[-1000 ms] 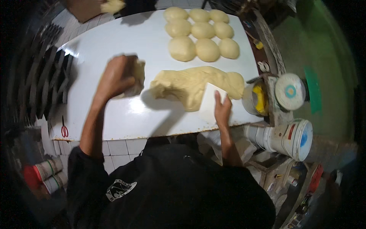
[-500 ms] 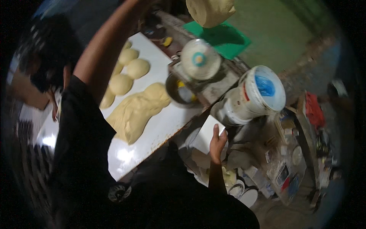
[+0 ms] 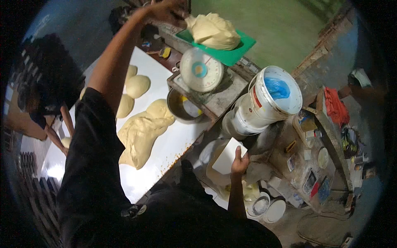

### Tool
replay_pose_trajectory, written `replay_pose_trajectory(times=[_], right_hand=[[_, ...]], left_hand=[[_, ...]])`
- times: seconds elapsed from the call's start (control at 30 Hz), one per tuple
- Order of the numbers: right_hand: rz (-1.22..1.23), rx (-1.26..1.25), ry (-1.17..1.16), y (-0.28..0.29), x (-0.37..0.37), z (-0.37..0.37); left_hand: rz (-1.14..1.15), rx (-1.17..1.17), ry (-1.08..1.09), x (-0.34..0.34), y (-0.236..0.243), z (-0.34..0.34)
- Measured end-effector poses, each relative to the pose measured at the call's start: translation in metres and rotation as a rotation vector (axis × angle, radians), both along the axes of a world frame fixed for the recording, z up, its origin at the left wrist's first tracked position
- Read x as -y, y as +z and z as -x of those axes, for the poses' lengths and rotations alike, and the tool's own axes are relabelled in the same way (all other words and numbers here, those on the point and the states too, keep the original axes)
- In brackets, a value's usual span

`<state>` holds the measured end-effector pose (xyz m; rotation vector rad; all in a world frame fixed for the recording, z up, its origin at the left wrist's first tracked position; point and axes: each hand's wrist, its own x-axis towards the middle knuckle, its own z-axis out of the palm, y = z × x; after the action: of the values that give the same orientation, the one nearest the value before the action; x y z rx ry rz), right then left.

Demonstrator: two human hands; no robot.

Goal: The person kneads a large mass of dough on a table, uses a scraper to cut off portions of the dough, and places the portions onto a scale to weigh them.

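Note:
A lump of pale yellow dough (image 3: 214, 32) rests on the green tray (image 3: 231, 56) of a dial scale (image 3: 201, 69). My left hand (image 3: 168, 12) is stretched out at the dough's left edge, fingers extended and somewhat blurred; whether they still touch it is hard to see. In my right hand (image 3: 240, 162) is a white rectangular dough scraper (image 3: 227, 158), the thumb lying over its face. A large slab of dough (image 3: 140, 134) lies on the white table (image 3: 178, 138), near several round dough balls (image 3: 137, 85).
Beside the scale sits a metal bowl (image 3: 182, 108) with something yellow and white inside. Stacked white buckets (image 3: 258, 99) stand to the right, the upper one holding blue plastic. Small tubs (image 3: 260, 204) are lower down. At far left, another person's hand (image 3: 64, 151) reaches onto the table.
The dough has come down from above onto the green tray, and my left hand is now visible beside it. My right hand still holds the scraper. The view has shifted slightly.

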<state>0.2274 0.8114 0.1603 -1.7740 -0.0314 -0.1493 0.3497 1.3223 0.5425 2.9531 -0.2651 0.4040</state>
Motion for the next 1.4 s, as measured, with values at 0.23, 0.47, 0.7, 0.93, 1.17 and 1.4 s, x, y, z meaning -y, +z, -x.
replay_pose_trajectory(times=[0.23, 0.47, 0.7, 0.93, 1.17, 1.4], right_hand=[[0.203, -0.150, 0.125, 0.074, -0.061, 0.024], [0.356, -0.011, 0.308, 0.051, -0.088, 0.073], [0.431, 0.021, 0.382, 0.076, -0.114, 0.084], [0.622, 0.322, 0.121, 0.180, -0.085, -0.107], [0.433, 0.020, 0.296, 0.351, -0.143, -0.408], [0.709, 0.433, 0.877, 0.354, -0.337, -0.380]], left_hand=[[0.987, 0.919, 0.524, -0.126, -0.081, 0.147], [0.180, -0.093, 0.834, 0.051, -0.501, 0.352], [0.500, -0.025, 0.864, 0.125, -0.454, 0.415], [1.137, 0.317, 0.578, 0.090, -0.299, 0.259], [1.036, 0.656, 0.129, 0.111, -0.137, 0.062], [1.897, 0.618, -0.098, 0.104, -0.125, -0.014]])
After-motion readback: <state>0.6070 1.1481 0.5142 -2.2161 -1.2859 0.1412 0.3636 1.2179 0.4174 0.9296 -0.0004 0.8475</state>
